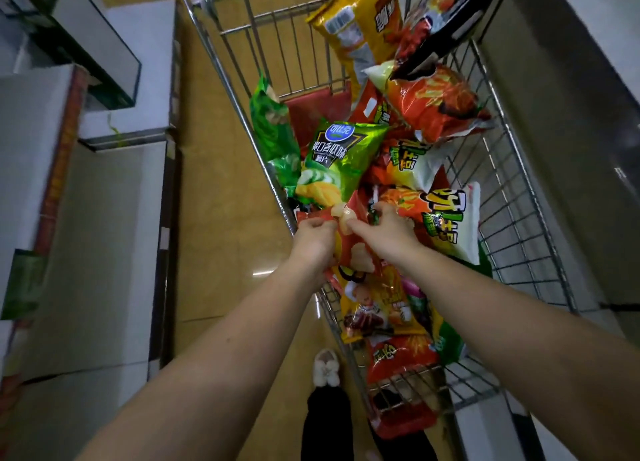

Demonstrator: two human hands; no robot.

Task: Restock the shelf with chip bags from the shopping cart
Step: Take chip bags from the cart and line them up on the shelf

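A wire shopping cart in front of me is piled with chip bags: orange, yellow, white and green ones. My left hand and my right hand both reach into the cart's near left side. Together they pinch the top edge of a red chip bag that stands upright against the cart's wall. A green cucumber-flavour bag lies just beyond my fingers. The shelf with white boards stands to the left of the cart.
A yellow bag and an orange bag stick up at the cart's far end. Tan floor tiles run between shelf and cart. A grey wall rises on the right. My slippered foot is below.
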